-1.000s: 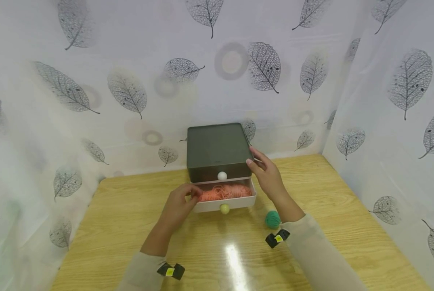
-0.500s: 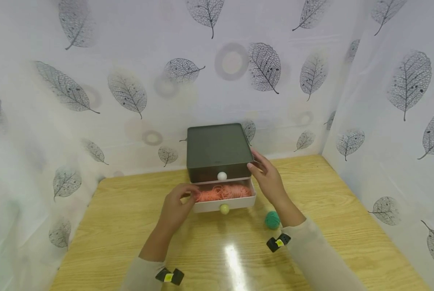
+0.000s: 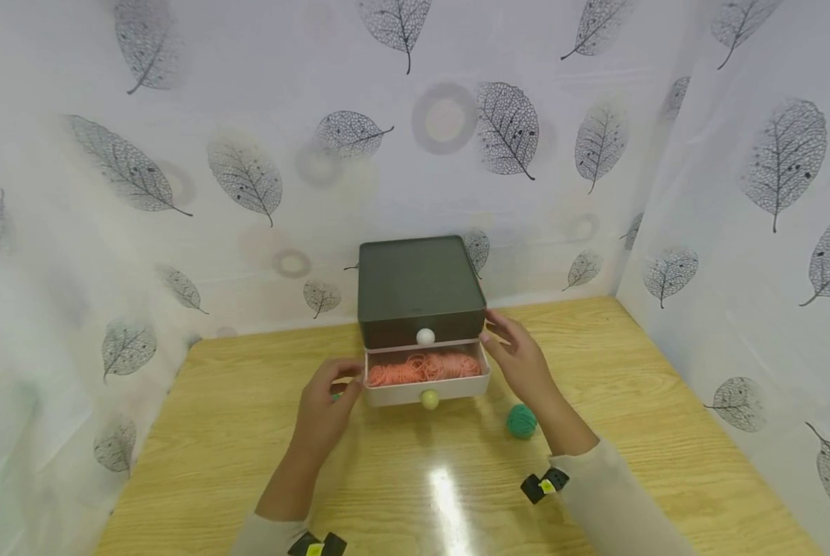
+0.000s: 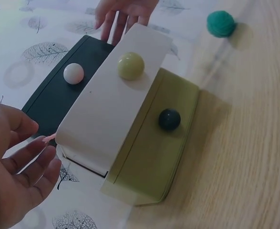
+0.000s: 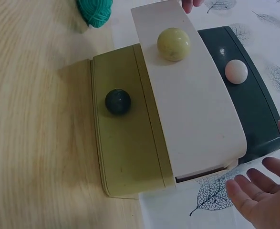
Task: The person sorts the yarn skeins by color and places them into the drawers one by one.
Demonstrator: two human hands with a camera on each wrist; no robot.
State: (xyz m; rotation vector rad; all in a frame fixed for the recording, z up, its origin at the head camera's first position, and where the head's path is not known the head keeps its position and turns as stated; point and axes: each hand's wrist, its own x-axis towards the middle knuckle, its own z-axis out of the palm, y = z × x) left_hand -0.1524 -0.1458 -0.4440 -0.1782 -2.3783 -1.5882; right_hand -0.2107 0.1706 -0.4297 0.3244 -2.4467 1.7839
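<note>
A small three-tier drawer box (image 3: 420,278) has its white middle drawer (image 3: 394,395) pulled out. Orange yarn (image 3: 425,369) lies in that drawer. By the drawer's left corner is my left hand (image 3: 327,405), fingers loosely bent and thumb apart; in the left wrist view a strand of orange yarn (image 4: 50,138) pokes out at its fingertips. My right hand (image 3: 522,363) is at the box's right side, fingers spread and holding nothing; whether they touch the box I cannot tell. A green yarn ball (image 3: 522,422) rests on the table near the right forearm.
Another green yarn ball (image 5: 94,10) shows in the right wrist view, mostly hidden behind my left hand in the head view. Below the white drawer sits an olive drawer (image 4: 151,148) with a dark knob (image 4: 169,119). Leaf-printed sheeting (image 3: 262,255) stands behind the wooden table (image 3: 234,432).
My left hand has drawn back from the yarn inside the drawer to outside its left corner. The right hand has slid down and toward me along the box's side.
</note>
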